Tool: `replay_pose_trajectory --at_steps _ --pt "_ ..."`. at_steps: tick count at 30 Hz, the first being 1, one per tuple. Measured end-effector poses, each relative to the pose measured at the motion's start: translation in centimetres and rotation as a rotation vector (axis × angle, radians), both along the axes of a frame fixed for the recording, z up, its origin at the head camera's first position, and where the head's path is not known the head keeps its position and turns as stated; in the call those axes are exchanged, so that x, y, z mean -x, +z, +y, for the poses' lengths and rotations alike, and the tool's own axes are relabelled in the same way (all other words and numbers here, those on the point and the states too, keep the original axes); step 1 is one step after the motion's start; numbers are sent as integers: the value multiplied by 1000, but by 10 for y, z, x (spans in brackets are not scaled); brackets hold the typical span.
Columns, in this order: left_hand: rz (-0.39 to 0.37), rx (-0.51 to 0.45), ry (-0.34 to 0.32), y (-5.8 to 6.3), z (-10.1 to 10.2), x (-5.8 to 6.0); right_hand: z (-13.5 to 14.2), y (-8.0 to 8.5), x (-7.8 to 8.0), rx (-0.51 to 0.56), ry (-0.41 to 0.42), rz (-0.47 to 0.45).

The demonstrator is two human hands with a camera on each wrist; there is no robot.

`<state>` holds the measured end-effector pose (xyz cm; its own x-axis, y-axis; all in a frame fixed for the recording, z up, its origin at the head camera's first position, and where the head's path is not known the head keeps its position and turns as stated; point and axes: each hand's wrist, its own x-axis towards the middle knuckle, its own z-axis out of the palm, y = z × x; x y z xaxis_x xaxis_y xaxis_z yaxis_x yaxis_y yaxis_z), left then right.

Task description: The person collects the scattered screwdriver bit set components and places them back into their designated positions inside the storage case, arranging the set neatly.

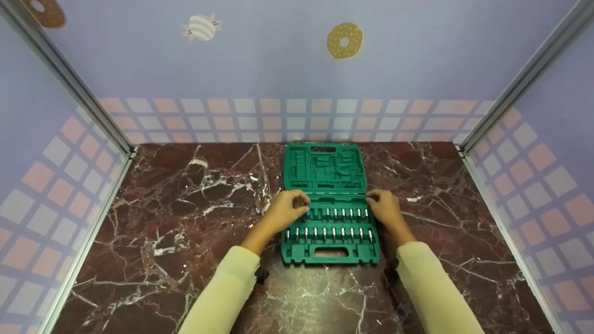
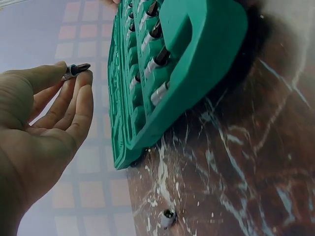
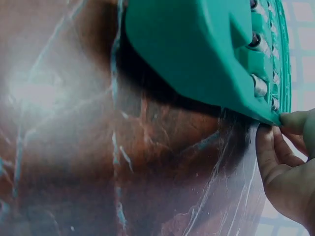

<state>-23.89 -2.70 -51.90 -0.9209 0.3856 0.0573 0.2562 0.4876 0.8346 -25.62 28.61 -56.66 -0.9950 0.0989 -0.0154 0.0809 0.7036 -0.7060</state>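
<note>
A green plastic tool case [image 1: 297,254] lies unfolded on the table, with two rows of silver bit sockets [image 1: 333,233] in its near half. My left hand [image 1: 282,211] is over the left end of the back row. In the left wrist view its thumb and fingers pinch a screwdriver bit [image 2: 78,71] with a dark cross-shaped tip and a silver base, clear of the case. At the case's right side, near the hinge, my right hand [image 1: 386,209] grips the edge between thumb and fingers, as the right wrist view shows.
The case's far half [image 1: 325,167] lies back with bare moulded slots. On the dark red marble-patterned table [image 1: 209,232], a loose silver socket [image 2: 168,219] stands off the case's left side. Patterned wall panels [image 1: 287,69] enclose the back and both sides.
</note>
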Motion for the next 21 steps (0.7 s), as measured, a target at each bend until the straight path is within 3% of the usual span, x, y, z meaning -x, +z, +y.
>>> replay_pose_trajectory --at_steps 8,14,21 --pt "-54 6 4 -8 14 9 3 -1 1 -23 14 9" --pt "-86 71 -19 -8 26 14 2 0 3 -39 38 -45" --pt "-86 121 -58 -13 38 20 1 1 2 -33 53 -46"
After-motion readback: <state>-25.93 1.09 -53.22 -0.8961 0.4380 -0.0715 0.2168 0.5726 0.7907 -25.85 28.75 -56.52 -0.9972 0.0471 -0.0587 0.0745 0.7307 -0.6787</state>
